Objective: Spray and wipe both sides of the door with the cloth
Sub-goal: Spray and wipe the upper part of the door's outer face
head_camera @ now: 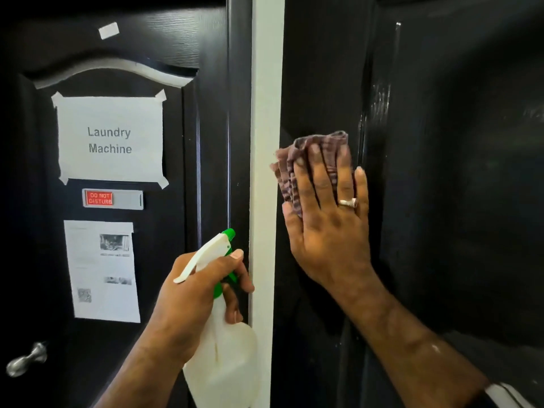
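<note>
Wiping step: right hand [326, 219] flat, fingers straight, pressing the striped cloth [312, 160] against the black door [456, 172] just beside the white door frame [265, 142]. Left hand [200, 293] curled round the spray bottle [223, 348], finger near the trigger, nozzle up. Best keep the palm flat, overlap strokes, work into the panel groove. Door's other side and lower half out of view; wet patches hard to read on the dark gloss.

Right hand [326, 225] flat, left hand [194, 293] curled.

Head-worn view, facing dark door [441, 172] closely.
</note>
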Demonstrator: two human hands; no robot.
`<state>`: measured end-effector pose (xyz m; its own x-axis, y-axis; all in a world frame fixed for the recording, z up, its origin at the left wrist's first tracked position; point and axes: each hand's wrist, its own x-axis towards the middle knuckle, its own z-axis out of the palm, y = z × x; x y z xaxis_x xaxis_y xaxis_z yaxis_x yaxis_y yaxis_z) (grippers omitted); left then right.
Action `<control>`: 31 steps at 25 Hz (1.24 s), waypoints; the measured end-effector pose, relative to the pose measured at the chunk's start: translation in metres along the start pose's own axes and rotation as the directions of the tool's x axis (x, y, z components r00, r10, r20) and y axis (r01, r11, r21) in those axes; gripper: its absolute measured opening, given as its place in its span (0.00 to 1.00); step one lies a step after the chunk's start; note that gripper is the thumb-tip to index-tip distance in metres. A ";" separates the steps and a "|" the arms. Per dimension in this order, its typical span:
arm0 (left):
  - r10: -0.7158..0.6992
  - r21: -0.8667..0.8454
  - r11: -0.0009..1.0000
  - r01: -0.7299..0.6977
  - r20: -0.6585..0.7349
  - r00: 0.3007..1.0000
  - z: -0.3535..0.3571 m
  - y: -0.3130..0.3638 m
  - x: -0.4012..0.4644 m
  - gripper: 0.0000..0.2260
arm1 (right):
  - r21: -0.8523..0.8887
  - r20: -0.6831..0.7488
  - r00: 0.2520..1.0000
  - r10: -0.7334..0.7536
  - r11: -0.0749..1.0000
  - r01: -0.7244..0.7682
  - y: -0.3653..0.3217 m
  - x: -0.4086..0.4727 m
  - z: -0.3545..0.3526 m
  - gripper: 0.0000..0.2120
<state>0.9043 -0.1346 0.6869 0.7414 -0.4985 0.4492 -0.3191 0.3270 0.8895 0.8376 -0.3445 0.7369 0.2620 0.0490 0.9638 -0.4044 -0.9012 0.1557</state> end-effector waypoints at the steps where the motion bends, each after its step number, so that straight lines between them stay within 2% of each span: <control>1: -0.016 -0.018 1.000 0.016 0.002 1.000 -0.007 -0.001 0.001 0.14 | -0.003 0.019 0.999 -0.027 1.000 0.027 -0.005 -0.016 0.005 0.35; 3: -0.043 -0.031 0.999 0.043 0.014 0.999 -0.021 -0.004 0.002 0.19 | -0.040 0.128 0.984 -0.123 0.991 0.130 -0.014 -0.083 0.009 0.37; 5: -0.061 -0.037 0.997 0.062 0.021 0.998 -0.030 -0.004 0.001 0.23 | -0.078 0.179 0.964 -0.195 0.974 0.211 -0.011 -0.125 0.002 0.39; 8: -0.048 -0.031 0.998 0.049 0.037 0.998 -0.035 0.002 0.004 0.25 | -0.074 0.104 0.987 -0.121 0.989 0.129 -0.009 -0.052 -0.003 0.36; 10: -0.033 -0.048 0.998 0.036 0.053 0.998 -0.034 0.003 0.008 0.23 | -0.081 0.038 0.999 -0.016 0.997 0.019 -0.012 0.027 -0.008 0.34; 12: -0.034 -0.060 0.997 0.038 0.055 0.998 -0.030 0.002 0.009 0.20 | -0.096 0.001 1.000 0.019 0.995 -0.018 -0.013 0.067 -0.006 0.34; 14: -0.034 -0.063 0.997 0.038 0.063 0.997 -0.027 -0.001 0.008 0.17 | -0.100 0.026 1.000 -0.017 0.995 0.019 -0.017 0.038 0.003 0.34; 18: -0.065 -0.066 0.995 0.071 0.094 0.993 -0.024 -0.011 0.000 0.17 | -0.018 0.222 0.975 -0.029 0.999 0.034 -0.047 -0.141 0.010 0.35; 20: -0.079 -0.030 0.996 0.083 0.117 0.990 -0.019 -0.016 -0.003 0.14 | -0.021 0.285 0.957 -0.056 0.998 0.065 -0.053 -0.193 0.009 0.34; 22: -0.068 -0.022 0.997 0.072 0.155 0.986 -0.012 -0.017 -0.005 0.08 | 0.005 0.241 0.968 -0.067 0.998 0.067 -0.047 -0.169 0.011 0.33; 26: -0.080 -0.075 0.993 0.092 0.155 0.985 0.005 -0.021 -0.004 0.05 | 0.012 0.111 0.982 0.156 0.987 -0.158 -0.039 -0.085 0.014 0.33; 29: -0.086 -0.093 0.990 0.103 0.175 0.981 0.003 -0.031 -0.001 0.06 | 0.018 0.162 0.979 0.126 0.991 -0.131 -0.035 -0.144 0.022 0.34; 31: -0.102 -0.077 0.990 0.118 0.187 0.977 0.000 -0.040 0.001 0.12 | -0.062 0.119 0.987 0.106 0.993 -0.100 -0.005 -0.180 0.015 0.35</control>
<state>0.9180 -0.1480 0.6515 0.6464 -0.6709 0.3634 -0.1828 0.3263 0.9274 0.8051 -0.3552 0.5595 0.3198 -0.0987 0.9423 -0.4820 -0.8732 0.0721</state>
